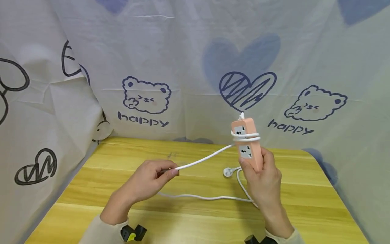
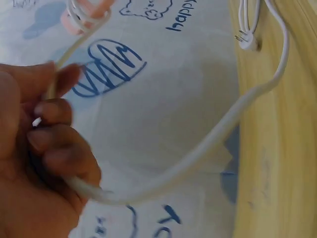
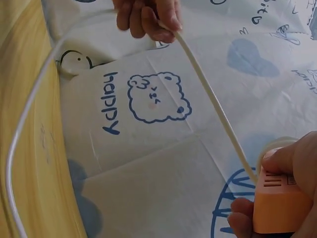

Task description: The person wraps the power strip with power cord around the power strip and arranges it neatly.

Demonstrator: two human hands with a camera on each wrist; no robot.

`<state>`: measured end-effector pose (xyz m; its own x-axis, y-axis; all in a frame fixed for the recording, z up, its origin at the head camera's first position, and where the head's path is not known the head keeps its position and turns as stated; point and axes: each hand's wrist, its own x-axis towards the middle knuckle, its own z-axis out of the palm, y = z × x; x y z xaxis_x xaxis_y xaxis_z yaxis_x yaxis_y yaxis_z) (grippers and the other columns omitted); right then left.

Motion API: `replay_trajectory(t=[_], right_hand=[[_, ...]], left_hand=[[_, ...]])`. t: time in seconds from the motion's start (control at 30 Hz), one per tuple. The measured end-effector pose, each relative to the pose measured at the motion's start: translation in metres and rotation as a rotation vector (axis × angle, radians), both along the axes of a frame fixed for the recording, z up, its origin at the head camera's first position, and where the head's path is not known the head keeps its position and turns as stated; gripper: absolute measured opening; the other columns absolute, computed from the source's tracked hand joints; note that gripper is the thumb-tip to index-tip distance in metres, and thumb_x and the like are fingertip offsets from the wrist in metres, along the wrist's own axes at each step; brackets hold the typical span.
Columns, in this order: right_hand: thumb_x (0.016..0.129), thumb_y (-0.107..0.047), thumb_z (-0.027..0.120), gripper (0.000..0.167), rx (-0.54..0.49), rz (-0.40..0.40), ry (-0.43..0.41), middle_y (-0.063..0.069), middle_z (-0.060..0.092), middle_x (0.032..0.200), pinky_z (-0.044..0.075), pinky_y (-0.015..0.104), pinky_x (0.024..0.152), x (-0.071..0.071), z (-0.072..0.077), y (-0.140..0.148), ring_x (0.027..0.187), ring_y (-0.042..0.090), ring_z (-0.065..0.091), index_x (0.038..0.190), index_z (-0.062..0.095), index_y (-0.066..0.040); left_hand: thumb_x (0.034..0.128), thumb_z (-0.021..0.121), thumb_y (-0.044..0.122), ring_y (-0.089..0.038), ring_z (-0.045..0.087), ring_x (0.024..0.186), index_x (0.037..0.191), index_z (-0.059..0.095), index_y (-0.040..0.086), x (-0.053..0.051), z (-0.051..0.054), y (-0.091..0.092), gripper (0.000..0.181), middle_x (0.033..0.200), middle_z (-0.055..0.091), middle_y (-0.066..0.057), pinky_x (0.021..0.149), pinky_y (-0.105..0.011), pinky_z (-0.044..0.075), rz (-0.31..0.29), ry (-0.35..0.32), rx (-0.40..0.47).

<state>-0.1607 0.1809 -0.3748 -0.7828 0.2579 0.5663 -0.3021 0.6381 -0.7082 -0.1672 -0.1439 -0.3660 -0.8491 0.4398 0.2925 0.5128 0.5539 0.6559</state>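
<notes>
A pink power strip (image 1: 254, 149) with white sockets is held up, tilted, above the table by my right hand (image 1: 265, 179), which grips its lower end. White cord (image 1: 204, 158) wraps round the strip's upper part in a few turns. From there it runs taut to my left hand (image 1: 155, 178), whose thumb and fingers pinch it. In the left wrist view the cord (image 2: 173, 171) also leaves the lower side of that hand and drops toward the table. The plug (image 1: 228, 172) lies on the table beyond the loose cord, left of my right hand.
A wooden table (image 1: 195, 223) lies beneath both hands. Behind it hangs a pale cloth (image 1: 195, 67) printed with bears and hearts, and more cloth (image 1: 36, 101) covers the left side. Loose cord crosses the tabletop below the hands.
</notes>
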Motion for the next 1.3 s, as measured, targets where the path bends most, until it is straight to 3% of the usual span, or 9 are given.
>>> replay_trajectory(t=[0.1, 0.3, 0.4, 0.53, 0.77, 1.0, 1.17, 1.3], right_hand=[[0.09, -0.016, 0.086, 0.05, 0.033, -0.029, 0.007, 0.022, 0.077, 0.107, 0.055, 0.043, 0.064, -0.003, 0.0, 0.003, 0.079, 0.035, 0.072, 0.133, 0.064, -0.005], [0.091, -0.018, 0.085, 0.051, 0.195, 0.013, -0.12, 0.023, 0.076, 0.104, 0.058, 0.055, 0.067, -0.005, -0.002, 0.003, 0.08, 0.037, 0.072, 0.136, 0.063, -0.006], [0.092, -0.019, 0.084, 0.051, 0.301, 0.065, -0.175, 0.023, 0.076, 0.105, 0.058, 0.056, 0.068, -0.005, -0.003, 0.001, 0.082, 0.037, 0.073, 0.136, 0.061, -0.005], [0.089, -0.018, 0.085, 0.049, 0.414, 0.125, -0.176, 0.019, 0.077, 0.102, 0.058, 0.051, 0.064, -0.002, -0.007, -0.003, 0.078, 0.034, 0.074, 0.131, 0.065, -0.004], [0.086, -0.015, 0.085, 0.043, 0.526, 0.27, -0.199, 0.006, 0.074, 0.087, 0.05, 0.035, 0.057, 0.007, -0.006, -0.013, 0.065, 0.015, 0.061, 0.125, 0.068, -0.01], [0.085, -0.022, 0.087, 0.041, 0.598, 0.441, -0.273, -0.008, 0.07, 0.086, 0.048, 0.03, 0.062, 0.016, 0.003, -0.01, 0.069, 0.007, 0.058, 0.122, 0.068, -0.021], [0.087, -0.022, 0.085, 0.038, 0.558, 0.679, -0.321, -0.017, 0.066, 0.087, 0.047, 0.024, 0.064, 0.019, 0.007, -0.002, 0.072, 0.001, 0.056, 0.121, 0.07, -0.029], [0.085, -0.017, 0.085, 0.044, 0.5, 0.863, -0.323, -0.019, 0.064, 0.084, 0.048, 0.021, 0.062, 0.02, 0.009, 0.001, 0.07, -0.001, 0.055, 0.123, 0.07, -0.035]], left_hand=[[0.1054, 0.066, 0.021, 0.0, 0.047, 0.063, 0.106, 0.077, 0.025, 0.008, 0.006, 0.004, 0.012, 0.08, 0.061, 0.016, 0.059, -0.023, 0.045, -0.04, 0.147, -0.093], [0.0974, 0.077, 0.02, 0.0, 0.041, 0.062, 0.108, 0.08, 0.023, 0.017, 0.025, 0.014, 0.012, 0.076, 0.053, 0.014, 0.052, -0.016, 0.035, -0.023, 0.6, -0.178], [0.0957, 0.078, 0.019, -0.007, 0.044, 0.068, 0.107, 0.079, 0.024, 0.016, 0.038, 0.021, 0.012, 0.077, 0.051, 0.011, 0.058, -0.019, 0.038, -0.065, 0.717, -0.193], [0.0974, 0.075, 0.022, -0.013, 0.043, 0.074, 0.106, 0.077, 0.025, 0.014, 0.053, 0.032, 0.009, 0.079, 0.052, 0.01, 0.068, -0.027, 0.036, -0.116, 0.767, -0.243], [0.095, 0.077, 0.025, -0.015, 0.036, 0.07, 0.104, 0.078, 0.025, 0.002, 0.071, 0.043, 0.009, 0.077, 0.049, 0.007, 0.067, -0.029, 0.027, -0.138, 0.833, -0.225], [0.0963, 0.077, 0.025, -0.016, 0.035, 0.072, 0.105, 0.079, 0.022, -0.017, 0.08, 0.045, 0.01, 0.075, 0.047, 0.007, 0.069, -0.031, 0.028, -0.18, 0.79, -0.224], [0.0963, 0.077, 0.026, -0.014, 0.037, 0.073, 0.106, 0.081, 0.022, -0.03, 0.08, 0.045, 0.011, 0.076, 0.05, 0.009, 0.071, -0.03, 0.032, -0.217, 0.742, -0.238], [0.0958, 0.078, 0.022, -0.012, 0.039, 0.074, 0.105, 0.082, 0.019, -0.039, 0.075, 0.043, 0.011, 0.076, 0.051, 0.009, 0.071, -0.029, 0.034, -0.27, 0.665, -0.209]])
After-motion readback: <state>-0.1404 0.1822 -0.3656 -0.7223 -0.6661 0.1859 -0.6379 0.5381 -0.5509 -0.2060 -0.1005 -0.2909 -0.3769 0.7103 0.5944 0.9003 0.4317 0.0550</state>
